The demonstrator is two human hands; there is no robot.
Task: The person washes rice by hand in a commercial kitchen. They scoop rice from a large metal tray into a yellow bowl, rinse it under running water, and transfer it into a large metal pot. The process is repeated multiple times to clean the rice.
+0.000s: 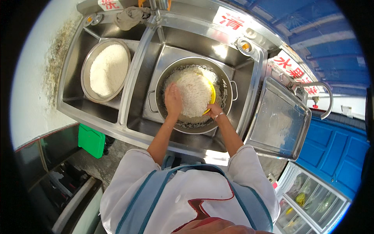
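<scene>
A round metal pot (161, 83) with two loop handles stands in the larger sink basin. Water and wet grains line its inside. Within it, a yellow bowl (213, 93) carries a high heap of white rice (195, 95). My right hand (215, 111) grips the bowl's near right rim, with a band around the wrist. Along the heap's left side lies my left hand (173, 99), fingers stretched out and slightly blurred against the rice. Most of the bowl is hidden under the rice.
In the smaller left sink basin sits a metal bowl (84, 79) of white rice. A grey cloth (131, 18) hangs at the back ledge. To the right are a metal tray (277, 120) and a curved faucet (328, 96). A metal divider (136, 76) separates the basins.
</scene>
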